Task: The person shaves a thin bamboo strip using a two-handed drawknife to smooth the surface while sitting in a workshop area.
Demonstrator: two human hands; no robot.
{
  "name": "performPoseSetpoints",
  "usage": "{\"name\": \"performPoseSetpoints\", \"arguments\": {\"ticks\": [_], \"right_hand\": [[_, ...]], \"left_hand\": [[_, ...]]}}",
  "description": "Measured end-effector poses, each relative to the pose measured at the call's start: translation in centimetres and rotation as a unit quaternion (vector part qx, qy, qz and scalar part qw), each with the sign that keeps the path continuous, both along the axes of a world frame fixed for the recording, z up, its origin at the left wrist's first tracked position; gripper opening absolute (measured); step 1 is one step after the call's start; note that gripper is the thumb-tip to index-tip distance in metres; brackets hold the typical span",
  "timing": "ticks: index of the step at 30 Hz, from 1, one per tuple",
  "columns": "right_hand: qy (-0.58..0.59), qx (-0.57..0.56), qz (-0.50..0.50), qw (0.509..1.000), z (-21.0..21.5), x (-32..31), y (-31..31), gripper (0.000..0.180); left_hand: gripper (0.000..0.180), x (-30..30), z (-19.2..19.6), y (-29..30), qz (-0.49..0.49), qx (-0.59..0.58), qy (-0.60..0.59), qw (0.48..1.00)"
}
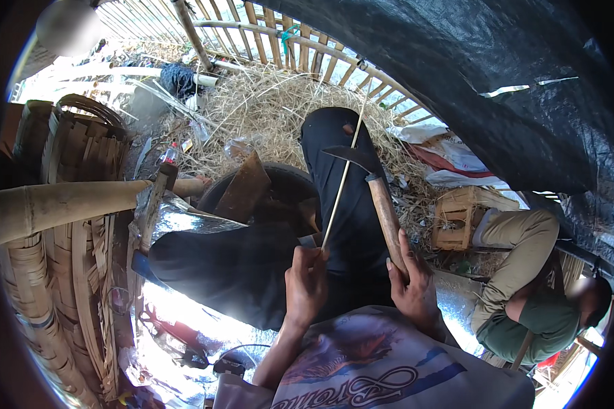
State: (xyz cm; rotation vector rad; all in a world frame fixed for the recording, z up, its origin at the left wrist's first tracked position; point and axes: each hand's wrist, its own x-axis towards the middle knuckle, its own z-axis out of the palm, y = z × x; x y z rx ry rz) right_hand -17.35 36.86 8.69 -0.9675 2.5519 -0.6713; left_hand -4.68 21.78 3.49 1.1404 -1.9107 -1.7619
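My left hand is closed on the lower end of a thin, pale bamboo strip, which points up and away over my dark-trousered leg. In my right hand is a curved-blade knife, gripped near the butt of its long wooden handle, with fingers along the side. Its short dark blade hooks to the left and crosses the strip; whether the edge touches the strip I cannot tell. Just beyond my left fist shows a small grey flat piece, partly hidden.
Dry shavings cover the ground ahead, below a slatted bamboo fence. A thick bamboo pole and woven bamboo stand at left. Beyond my bent leg lies a dark round tub. Another person sits at right, near a wooden crate.
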Motion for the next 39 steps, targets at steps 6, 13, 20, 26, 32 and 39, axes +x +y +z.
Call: {"name": "performPoseSetpoints", "arguments": {"ticks": [6, 13, 20, 26, 32, 39], "right_hand": [[-0.005, -0.014, 0.004, 1.000, 0.3, -0.1, -0.4, 0.063], [-0.001, -0.014, 0.005, 1.000, 0.3, -0.1, 0.1, 0.063], [0.005, -0.009, -0.009, 1.000, -0.1, -0.3, -0.5, 0.061], [-0.163, -0.105, -0.068, 0.979, 0.2, -0.4, -0.3, 0.061], [-0.331, -0.292, -0.226, 0.868, -0.6, -3.1, -4.7, 0.076], [-0.294, -0.280, -0.006, 0.914, -1.5, -9.9, -14.0, 0.062]], "left_hand": [[0.012, 3.0, 0.5, 0.5, 0.001, -0.045, -0.039, 0.998], [0.011, 8.5, 2.4, 0.9, -0.022, -0.038, -0.086, 0.995], [0.016, 11.0, 2.4, 1.6, -0.057, -0.016, -0.143, 0.988], [0.006, 16.8, 2.2, 0.9, 0.026, 0.003, -0.094, 0.995], [0.011, 18.2, 3.4, -3.8, 0.215, -0.032, -0.110, 0.970], [0.024, 14.6, 1.3, -4.7, 0.197, -0.031, -0.212, 0.957]]}}
